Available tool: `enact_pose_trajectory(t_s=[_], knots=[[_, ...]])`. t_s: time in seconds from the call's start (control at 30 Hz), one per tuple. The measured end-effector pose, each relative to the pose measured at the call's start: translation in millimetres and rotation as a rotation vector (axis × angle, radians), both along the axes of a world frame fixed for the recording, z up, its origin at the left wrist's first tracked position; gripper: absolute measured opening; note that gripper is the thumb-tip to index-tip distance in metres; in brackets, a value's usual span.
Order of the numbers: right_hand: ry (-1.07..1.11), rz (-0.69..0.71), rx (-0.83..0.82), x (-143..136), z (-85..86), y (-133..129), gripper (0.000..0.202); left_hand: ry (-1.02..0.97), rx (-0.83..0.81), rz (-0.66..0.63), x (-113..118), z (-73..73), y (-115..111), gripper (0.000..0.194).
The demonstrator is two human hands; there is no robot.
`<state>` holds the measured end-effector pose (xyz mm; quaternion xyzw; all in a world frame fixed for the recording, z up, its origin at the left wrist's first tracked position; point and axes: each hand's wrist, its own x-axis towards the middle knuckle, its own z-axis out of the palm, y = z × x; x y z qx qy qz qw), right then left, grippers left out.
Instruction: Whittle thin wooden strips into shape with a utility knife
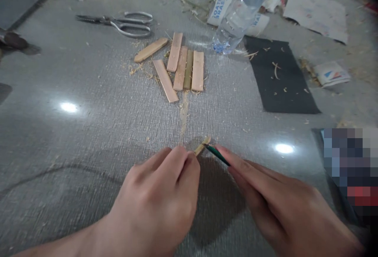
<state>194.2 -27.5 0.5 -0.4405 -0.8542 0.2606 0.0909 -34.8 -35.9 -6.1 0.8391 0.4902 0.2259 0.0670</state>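
My left hand (159, 194) is closed around a thin bamboo strip (202, 145), whose pale end sticks out past my fingers to the upper right. The rest of the strip is hidden in my fist. My right hand (271, 198) pinches a knife with a dark green handle (217, 154). Its dark tip touches, or lies very close to, the strip's free end. Farther off on the grey floor lie several flat bamboo pieces (197, 71), some pinkish and one greenish, with fine shavings around them.
Metal scissors (132, 24) lie at the back left. A clear water bottle (240, 17) stands near crumpled printed wrappers (223, 3). Black sandpaper-like sheet (283, 80) and a small packet (332, 74) are at right. A pixelated object (350, 170) sits beside my right hand.
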Motion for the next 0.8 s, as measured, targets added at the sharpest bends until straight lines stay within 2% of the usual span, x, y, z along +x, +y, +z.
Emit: enact_pose_trajectory(t_s=[0.23, 0.47, 0.63, 0.73, 0.8], knots=[[-0.073, 0.000, 0.040, 2.6, 3.4, -5.9, 0.066, 0.093, 0.069, -0.062, 5.0, 12.3, 2.3, 0.031], [-0.146, 0.029, 0.147, -7.7, -2.1, -4.8, 0.064, 0.074, 0.029, -0.040, -0.6, 6.1, 2.8, 0.027], [-0.190, 0.029, 0.256, -16.5, -11.4, -2.8, 0.064, -0.024, -0.120, 0.126, -1.7, 0.4, 10.3, 0.018], [-0.134, 0.000, 0.189, -16.2, -11.2, -1.2, 0.060, -0.088, -0.200, 0.216, -0.3, -1.5, 13.4, 0.014], [-0.052, -0.093, 0.135, -16.4, -7.4, 1.0, 0.052, -0.134, -0.236, 0.265, 0.6, -1.3, 13.9, 0.011]])
